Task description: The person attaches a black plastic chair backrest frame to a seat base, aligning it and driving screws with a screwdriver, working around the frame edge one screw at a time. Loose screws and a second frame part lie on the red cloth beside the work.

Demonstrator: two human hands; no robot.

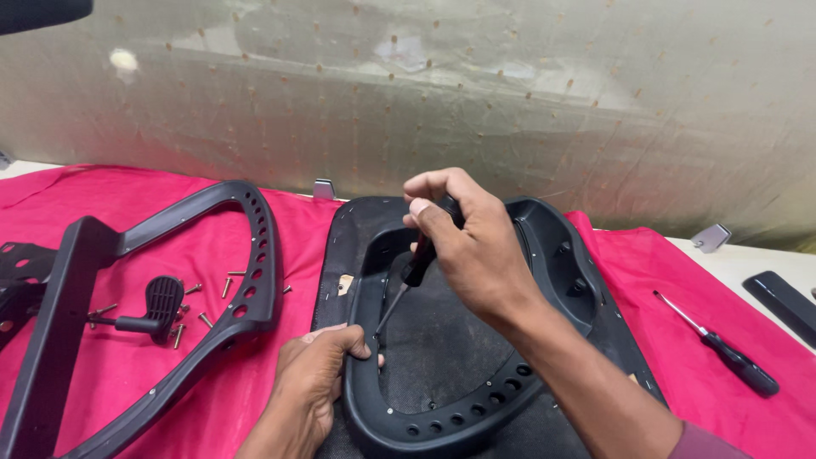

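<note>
at frame centre the right hand point(476, 246) grips the screwdriver point(416, 263); keep it upright while the left hand point(319, 365) clamps the black frame point(442, 416).

The chair frame point(544, 255) under the right hand point(476, 246) is black plastic with a dull sheen. The screwdriver point(414, 265) has a metal shaft. The seat pad point(442, 340) looks matt and rough. Pink cloth point(212, 255) covers the worktop point(739, 259), with small metal screws point(226, 287) lying on it.
</note>
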